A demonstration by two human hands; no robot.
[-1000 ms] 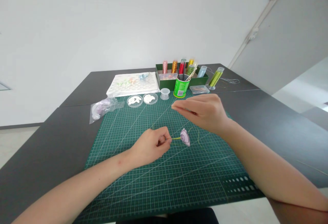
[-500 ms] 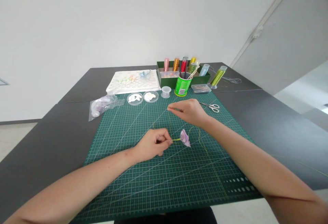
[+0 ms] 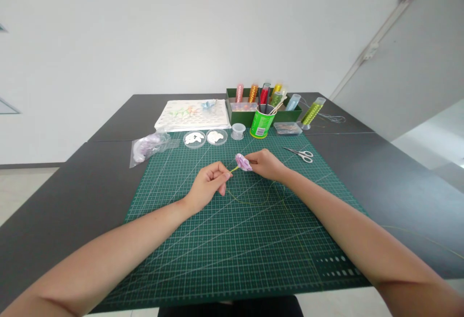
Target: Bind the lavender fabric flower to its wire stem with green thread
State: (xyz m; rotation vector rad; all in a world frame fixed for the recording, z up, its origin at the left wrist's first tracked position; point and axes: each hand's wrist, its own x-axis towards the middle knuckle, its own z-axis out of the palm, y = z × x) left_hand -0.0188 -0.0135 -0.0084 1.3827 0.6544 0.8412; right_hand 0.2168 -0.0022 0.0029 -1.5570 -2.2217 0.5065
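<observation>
A small lilac artificial flower [image 3: 243,162] with a thin yellow-green stem is held above the green cutting mat [image 3: 217,249]. My left hand [image 3: 212,181] is closed, pinching the stem between thumb and fingers. At the flower's right edge is my right hand [image 3: 266,163], its fingers drawn together against the petals; the fingertips are partly hidden there. A fine yellow-green thread [image 3: 250,204] hangs below my left hand and loops over the mat to the right, passing under my right forearm.
Scissors [image 3: 302,153] lie right of my hands. Behind stand two dishes of white pieces [image 3: 194,139], a small clear tub [image 3: 238,131], a green can [image 3: 261,122], a box of thread spools [image 3: 232,114] and a green spool [image 3: 313,111]. A plastic bag [image 3: 148,148] lies left.
My left hand has raised the flower and tilted it upward, away from me. My right hand has come down from above to the flower's petals.
</observation>
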